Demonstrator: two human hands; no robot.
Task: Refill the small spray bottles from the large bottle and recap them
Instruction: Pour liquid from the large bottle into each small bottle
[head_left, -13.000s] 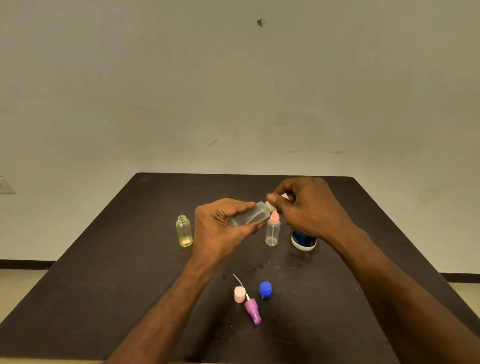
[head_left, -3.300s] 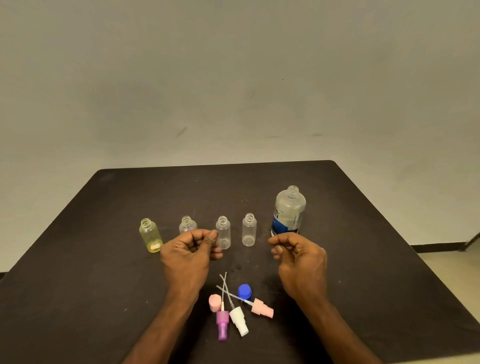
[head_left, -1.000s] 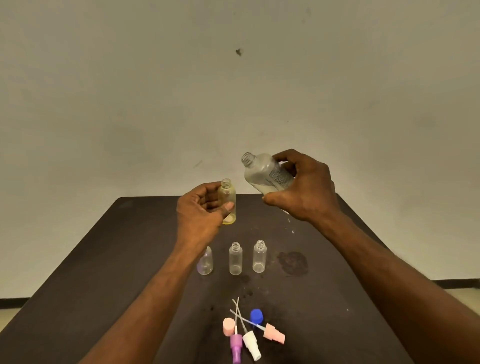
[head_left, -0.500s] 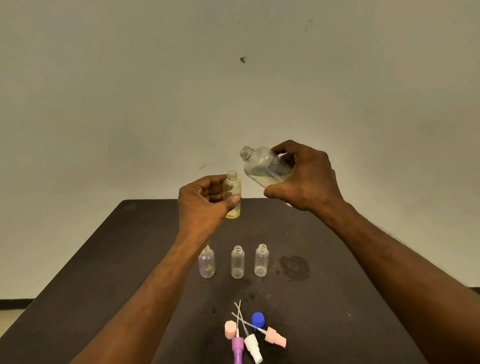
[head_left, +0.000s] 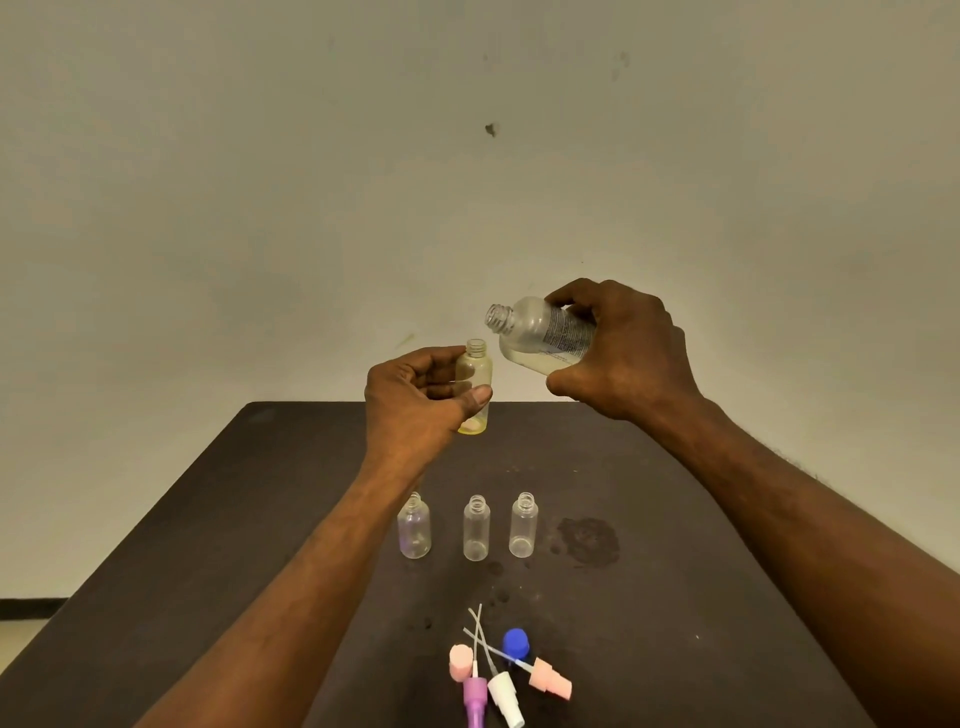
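Note:
My left hand (head_left: 415, 402) holds a small yellow-tinted bottle (head_left: 475, 374) upright and uncapped above the far part of the dark table (head_left: 208, 545). My right hand (head_left: 628, 353) grips the large clear bottle (head_left: 540, 335), tilted with its open neck pointing left, just above and right of the small bottle's mouth. A little liquid lies in the large bottle's lower side. Three small uncapped bottles stand in a row on the table: a purple-tinted one (head_left: 414, 527), a clear one (head_left: 476, 529) and another clear one (head_left: 523, 526).
Near the front edge lie the loose caps: a blue cap (head_left: 515, 642), a pink cap (head_left: 460, 662), and purple (head_left: 475, 696), white (head_left: 505, 696) and pink (head_left: 550, 680) spray heads with tubes. A wet patch (head_left: 589, 540) marks the table right of the row.
Both hands rose from the table with the yellow bottle and the large bottle. Over the last second the large bottle tipped further left, its neck closing on the small bottle's mouth.

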